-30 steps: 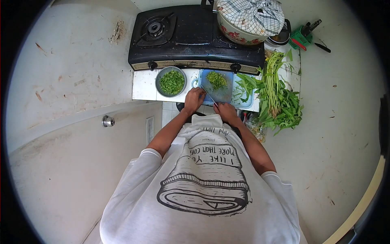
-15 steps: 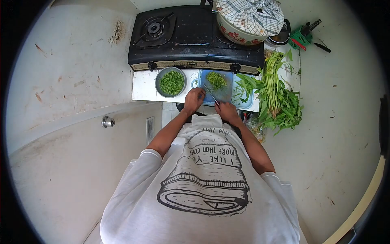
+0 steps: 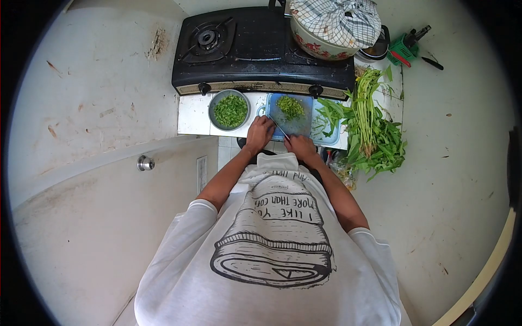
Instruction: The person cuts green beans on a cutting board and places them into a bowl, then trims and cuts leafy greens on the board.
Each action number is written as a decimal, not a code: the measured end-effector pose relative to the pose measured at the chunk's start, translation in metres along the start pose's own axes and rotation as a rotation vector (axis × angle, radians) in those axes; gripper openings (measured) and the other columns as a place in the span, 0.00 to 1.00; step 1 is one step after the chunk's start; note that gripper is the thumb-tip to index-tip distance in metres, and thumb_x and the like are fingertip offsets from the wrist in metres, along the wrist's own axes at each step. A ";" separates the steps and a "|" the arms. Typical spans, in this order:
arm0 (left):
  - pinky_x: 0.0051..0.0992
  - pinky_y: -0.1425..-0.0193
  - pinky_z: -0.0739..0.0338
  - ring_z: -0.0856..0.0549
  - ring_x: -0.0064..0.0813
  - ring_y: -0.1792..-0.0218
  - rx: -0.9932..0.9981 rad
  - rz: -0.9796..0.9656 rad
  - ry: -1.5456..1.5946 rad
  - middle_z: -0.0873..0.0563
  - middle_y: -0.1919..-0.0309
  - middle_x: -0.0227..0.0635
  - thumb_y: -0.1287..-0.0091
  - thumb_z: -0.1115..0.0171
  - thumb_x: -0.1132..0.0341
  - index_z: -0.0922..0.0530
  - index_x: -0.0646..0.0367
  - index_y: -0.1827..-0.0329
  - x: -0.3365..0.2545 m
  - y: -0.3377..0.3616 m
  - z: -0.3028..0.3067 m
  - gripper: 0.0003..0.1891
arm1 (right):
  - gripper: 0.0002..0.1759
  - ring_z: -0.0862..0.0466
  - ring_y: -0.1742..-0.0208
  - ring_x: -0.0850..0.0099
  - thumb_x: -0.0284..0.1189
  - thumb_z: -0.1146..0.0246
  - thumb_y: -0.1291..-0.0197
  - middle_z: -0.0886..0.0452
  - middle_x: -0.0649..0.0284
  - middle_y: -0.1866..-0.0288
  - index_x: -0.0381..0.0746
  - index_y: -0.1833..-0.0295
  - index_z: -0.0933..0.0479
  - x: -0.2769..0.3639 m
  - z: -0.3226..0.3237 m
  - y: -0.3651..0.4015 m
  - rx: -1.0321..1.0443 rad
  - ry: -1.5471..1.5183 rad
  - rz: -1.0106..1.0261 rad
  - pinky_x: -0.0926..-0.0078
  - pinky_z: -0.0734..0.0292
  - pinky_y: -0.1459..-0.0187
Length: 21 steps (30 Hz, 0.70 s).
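My right hand is closed round the handle of a knife, whose blade slants up and left over the blue cutting board. At the board's left edge, beside the blade's tip, my left hand has its fingers curled together; whatever they hold is hidden. Chopped greens lie in a small heap on the board, beyond the knife. To the left stands a grey bowl of finely cut greens. Some loose leaves rest at the board's right, by a blue-rimmed tray.
A black gas stove spans the back of the counter, with a floral pot under a checked cloth. Long-stemmed leafy greens hang over the right edge. A green basket holds utensils at far right.
The knife and my right hand have shifted slightly left, bringing the blade's tip closer to my left hand. The heap and the bowl look the same.
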<state>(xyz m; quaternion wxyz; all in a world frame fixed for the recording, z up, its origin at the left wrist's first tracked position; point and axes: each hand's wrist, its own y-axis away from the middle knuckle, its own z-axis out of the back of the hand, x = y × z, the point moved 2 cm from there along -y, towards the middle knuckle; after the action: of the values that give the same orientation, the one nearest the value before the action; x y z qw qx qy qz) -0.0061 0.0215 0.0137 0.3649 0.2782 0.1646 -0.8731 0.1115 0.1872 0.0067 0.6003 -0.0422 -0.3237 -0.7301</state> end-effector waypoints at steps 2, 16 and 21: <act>0.39 0.45 0.20 0.19 0.45 0.53 -0.006 -0.032 0.007 0.15 0.58 0.40 0.36 0.32 0.70 0.14 0.57 0.59 -0.003 0.001 0.004 0.05 | 0.27 0.10 0.61 0.43 0.48 0.45 0.25 0.12 0.42 0.64 0.34 0.58 0.14 0.000 0.000 0.000 -0.003 -0.005 0.003 0.44 0.15 0.53; 0.40 0.44 0.21 0.17 0.45 0.53 0.015 0.092 0.083 0.12 0.60 0.37 0.38 0.32 0.71 0.15 0.57 0.61 0.003 0.002 -0.002 0.04 | 0.28 0.11 0.62 0.42 0.49 0.46 0.25 0.13 0.41 0.66 0.35 0.60 0.14 -0.003 0.003 0.010 -0.016 -0.047 0.035 0.44 0.15 0.53; 0.39 0.45 0.21 0.16 0.44 0.54 0.000 0.083 0.124 0.11 0.62 0.36 0.38 0.32 0.72 0.15 0.57 0.63 0.004 0.003 -0.003 0.03 | 0.28 0.11 0.62 0.42 0.48 0.45 0.25 0.13 0.40 0.66 0.35 0.61 0.14 -0.002 -0.001 0.007 0.004 -0.053 0.041 0.44 0.16 0.53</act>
<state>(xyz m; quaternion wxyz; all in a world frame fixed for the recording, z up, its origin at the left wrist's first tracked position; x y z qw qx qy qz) -0.0054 0.0187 0.0089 0.3898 0.3383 0.1752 -0.8384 0.1187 0.1880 0.0079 0.6066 -0.0669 -0.3398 -0.7157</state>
